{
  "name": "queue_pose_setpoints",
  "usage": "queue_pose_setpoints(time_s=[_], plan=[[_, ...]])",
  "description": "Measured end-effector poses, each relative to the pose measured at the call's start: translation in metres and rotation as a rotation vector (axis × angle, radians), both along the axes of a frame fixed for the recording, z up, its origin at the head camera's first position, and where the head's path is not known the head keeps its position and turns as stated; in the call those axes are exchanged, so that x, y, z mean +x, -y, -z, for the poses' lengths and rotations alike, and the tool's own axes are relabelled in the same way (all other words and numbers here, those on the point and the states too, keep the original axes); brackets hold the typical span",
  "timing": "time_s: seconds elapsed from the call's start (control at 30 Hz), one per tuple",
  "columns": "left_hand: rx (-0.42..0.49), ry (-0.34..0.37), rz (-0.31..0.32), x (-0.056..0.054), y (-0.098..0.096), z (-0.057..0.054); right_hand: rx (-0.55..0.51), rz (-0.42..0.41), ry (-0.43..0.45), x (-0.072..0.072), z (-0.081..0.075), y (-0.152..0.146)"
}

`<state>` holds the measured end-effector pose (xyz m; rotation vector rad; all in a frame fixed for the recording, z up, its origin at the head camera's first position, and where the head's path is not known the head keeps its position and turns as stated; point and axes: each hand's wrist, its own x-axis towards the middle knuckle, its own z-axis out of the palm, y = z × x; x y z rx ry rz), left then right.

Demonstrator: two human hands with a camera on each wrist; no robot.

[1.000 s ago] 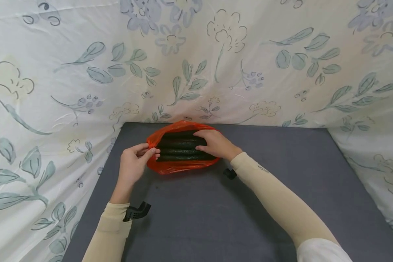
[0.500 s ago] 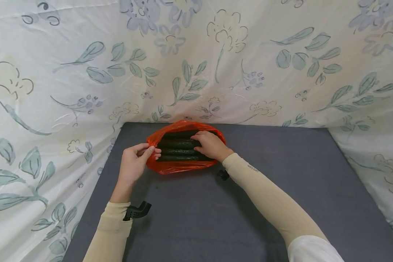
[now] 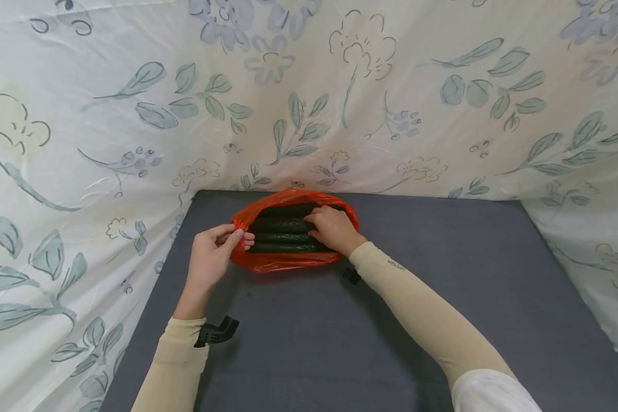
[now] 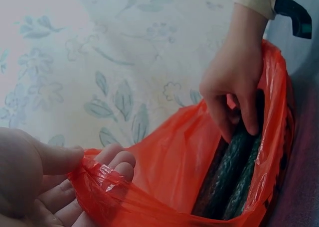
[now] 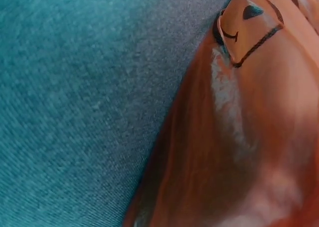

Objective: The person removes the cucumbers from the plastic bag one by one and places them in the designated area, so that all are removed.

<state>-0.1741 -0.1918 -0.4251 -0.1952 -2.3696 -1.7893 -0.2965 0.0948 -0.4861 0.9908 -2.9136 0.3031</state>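
Note:
A red plastic bag (image 3: 283,264) lies on its side near the back of the table, its mouth spread wide. Inside, several dark green cucumbers (image 3: 283,237) lie side by side. At the bag's left end, my left hand (image 3: 212,260) pinches the rim between thumb and fingers. My right hand (image 3: 335,230) reaches into the right end, with thumb and fingers around a cucumber (image 4: 234,162), as the left wrist view shows. Only the bag's printed outside (image 5: 259,112) and the cloth appear in the right wrist view; the right fingers are hidden there.
A dark grey cloth (image 3: 309,337) covers the table. Right behind the bag hangs a white floral curtain (image 3: 309,103), which also closes in the left and right sides. Each wrist wears a black camera mount (image 3: 217,332).
My right hand has shifted a little leftward inside the bag, uncovering the bag's right rim. My left hand keeps its pinch in the same place.

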Motion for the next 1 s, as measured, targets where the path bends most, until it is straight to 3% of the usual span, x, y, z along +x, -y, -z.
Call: queue_pose_setpoints(time_s=[0.33, 1.0], plan=[[-0.002, 0.007, -0.014, 0.0, 0.0, -0.002, 0.045, 0.017, -0.14, 0.005, -0.008, 0.006], [0.078, 0.01, -0.032, 0.002, 0.005, -0.003, -0.004, -0.04, -0.228, 0.031, -0.046, -0.013]])
